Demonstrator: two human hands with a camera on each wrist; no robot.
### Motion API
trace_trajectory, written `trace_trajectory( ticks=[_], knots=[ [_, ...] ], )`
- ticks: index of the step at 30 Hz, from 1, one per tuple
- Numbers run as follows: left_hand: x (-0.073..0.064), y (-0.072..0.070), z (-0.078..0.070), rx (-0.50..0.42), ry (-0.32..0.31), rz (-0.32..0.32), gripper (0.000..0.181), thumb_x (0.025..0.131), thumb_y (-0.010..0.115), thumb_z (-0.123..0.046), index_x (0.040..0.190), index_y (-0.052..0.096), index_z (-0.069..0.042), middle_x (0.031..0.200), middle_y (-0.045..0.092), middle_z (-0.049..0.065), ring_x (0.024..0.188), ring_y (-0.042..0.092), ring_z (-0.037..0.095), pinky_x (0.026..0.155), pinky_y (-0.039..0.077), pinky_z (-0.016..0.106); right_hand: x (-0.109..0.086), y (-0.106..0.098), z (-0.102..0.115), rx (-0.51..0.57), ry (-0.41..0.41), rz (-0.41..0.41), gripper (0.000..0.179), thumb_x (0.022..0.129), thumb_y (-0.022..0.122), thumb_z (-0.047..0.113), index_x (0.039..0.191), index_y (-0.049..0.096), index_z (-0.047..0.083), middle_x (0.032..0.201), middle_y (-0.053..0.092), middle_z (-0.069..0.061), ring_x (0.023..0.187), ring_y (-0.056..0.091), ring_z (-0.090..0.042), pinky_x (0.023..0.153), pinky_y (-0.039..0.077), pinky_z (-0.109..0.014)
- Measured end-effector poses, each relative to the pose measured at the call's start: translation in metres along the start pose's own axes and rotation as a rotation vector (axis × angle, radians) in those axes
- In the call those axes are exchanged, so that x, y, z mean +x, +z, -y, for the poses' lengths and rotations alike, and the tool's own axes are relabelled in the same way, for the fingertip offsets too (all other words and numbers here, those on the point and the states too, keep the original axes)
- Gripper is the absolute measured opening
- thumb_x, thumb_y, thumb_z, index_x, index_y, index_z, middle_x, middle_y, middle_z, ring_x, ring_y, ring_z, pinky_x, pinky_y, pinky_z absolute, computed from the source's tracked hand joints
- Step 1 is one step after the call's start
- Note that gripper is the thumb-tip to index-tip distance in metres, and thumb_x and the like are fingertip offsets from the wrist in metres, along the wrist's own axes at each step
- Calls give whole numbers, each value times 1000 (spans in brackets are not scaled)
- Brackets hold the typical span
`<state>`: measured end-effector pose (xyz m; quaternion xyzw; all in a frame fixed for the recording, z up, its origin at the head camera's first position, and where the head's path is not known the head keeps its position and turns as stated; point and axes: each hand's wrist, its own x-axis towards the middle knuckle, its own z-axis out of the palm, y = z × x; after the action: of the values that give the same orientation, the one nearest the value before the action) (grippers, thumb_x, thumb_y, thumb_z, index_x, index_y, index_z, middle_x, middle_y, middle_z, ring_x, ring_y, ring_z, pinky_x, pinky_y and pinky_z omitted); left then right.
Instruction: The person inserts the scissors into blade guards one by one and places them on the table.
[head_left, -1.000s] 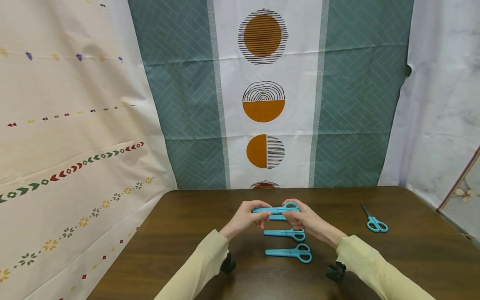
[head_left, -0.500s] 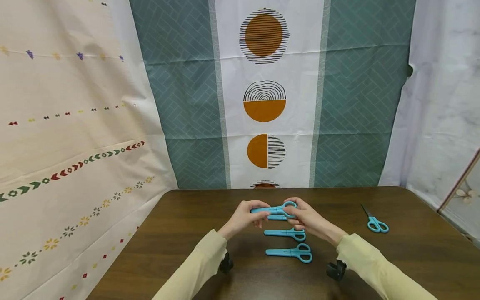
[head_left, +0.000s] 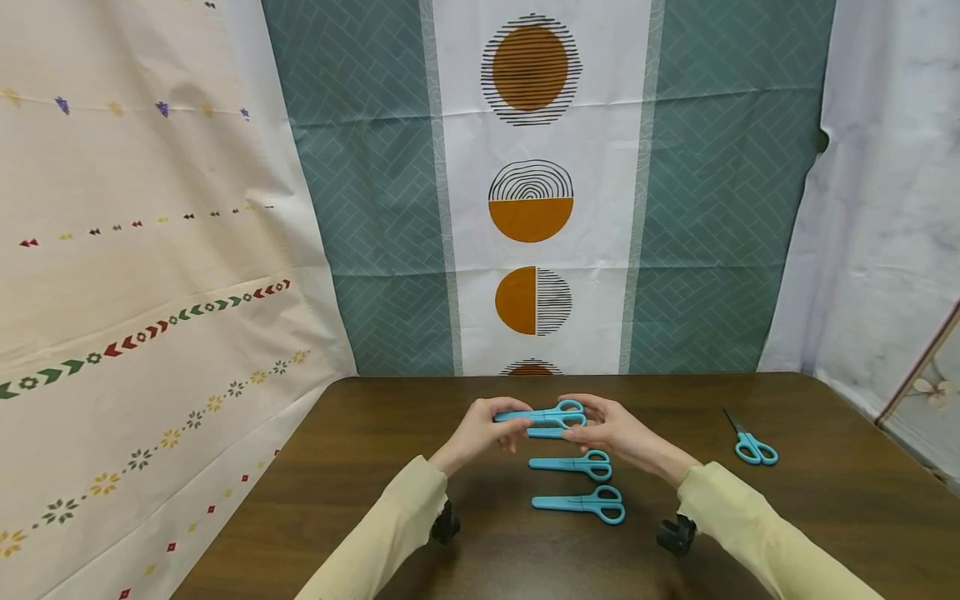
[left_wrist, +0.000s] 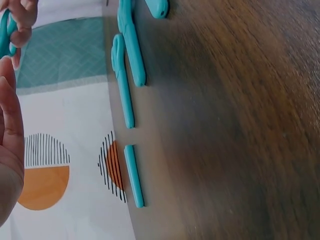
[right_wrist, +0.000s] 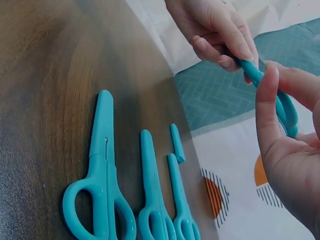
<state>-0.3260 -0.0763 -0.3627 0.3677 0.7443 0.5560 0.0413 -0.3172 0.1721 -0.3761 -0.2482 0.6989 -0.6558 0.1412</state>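
A pair of light-blue scissors (head_left: 546, 416) is held level above the table, handles to the right, blades inside a matching cover. My left hand (head_left: 480, 429) pinches the covered blade end between thumb and fingers. At the handle loops, my right hand (head_left: 621, 431) grips with thumb and fingertips, as the right wrist view also shows. Beneath lie three more covered scissors in a column: the nearest pair (head_left: 577, 503), the middle pair (head_left: 570, 464) and a far pair (head_left: 544, 433), partly hidden by the held one. A loose blade cover (right_wrist: 177, 142) lies beyond them.
Uncovered scissors (head_left: 753, 448) with bare blades lie at the right of the dark wooden table (head_left: 360, 467). A patterned green and white cloth (head_left: 390, 208) hangs behind the table's far edge, and a cream cloth (head_left: 187, 275) hangs along the left.
Both hands and the held scissors have shifted slightly left. The right fingers have altered their hold, so more of the handle loops shows now. The scissors on the table stay put.
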Motion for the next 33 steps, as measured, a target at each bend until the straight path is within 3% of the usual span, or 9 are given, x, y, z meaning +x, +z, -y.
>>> trace_trajectory(
  ticks=[4,7,13,17,22,29,33],
  knots=[
    [-2,-2,1,7,-7,2,21,88,59,-7,105,60,5,72,64,7,54,57,37,56,44,57,3,1,-1,-49,-27,5,61,87,61,8,137,27,-6,107,53,-21,77,54,-26,64,49,-34],
    [-3,-4,1,5,-12,4,21,88,60,-7,105,61,5,73,64,8,55,56,39,56,44,57,4,3,-3,-109,-37,-11,61,87,62,10,136,30,-6,96,56,-19,72,53,-26,60,47,-33],
    [-6,-8,4,7,-26,13,22,87,61,-7,105,61,5,74,64,6,61,53,50,56,46,54,7,8,-4,-362,-75,-76,58,85,66,19,132,41,-4,74,53,-8,60,45,-19,52,38,-28],
    [-9,-12,7,23,-25,16,21,87,60,-4,105,61,5,74,64,6,60,53,49,56,45,56,9,13,-4,-479,-116,-80,62,84,67,22,131,39,-8,71,52,-3,62,44,-17,52,36,-25],
    [-12,-16,10,28,-32,26,22,87,60,-4,107,60,5,74,64,7,58,54,46,54,46,53,12,19,-4,-502,-147,-85,65,83,67,18,132,36,-10,69,48,-3,61,42,-17,50,32,-25],
    [-15,-18,12,35,-38,21,22,87,60,-3,107,60,5,74,64,9,56,55,44,51,48,44,14,25,-5,-433,-170,-120,57,81,69,14,124,38,-6,86,49,-10,69,50,-20,57,41,-28],
    [-16,-19,13,37,-33,11,22,86,60,-3,107,60,6,75,63,13,57,55,44,52,47,51,10,33,6,-433,-157,-146,48,80,70,10,115,42,-9,87,51,-11,72,52,-25,62,43,-32]
  ],
)
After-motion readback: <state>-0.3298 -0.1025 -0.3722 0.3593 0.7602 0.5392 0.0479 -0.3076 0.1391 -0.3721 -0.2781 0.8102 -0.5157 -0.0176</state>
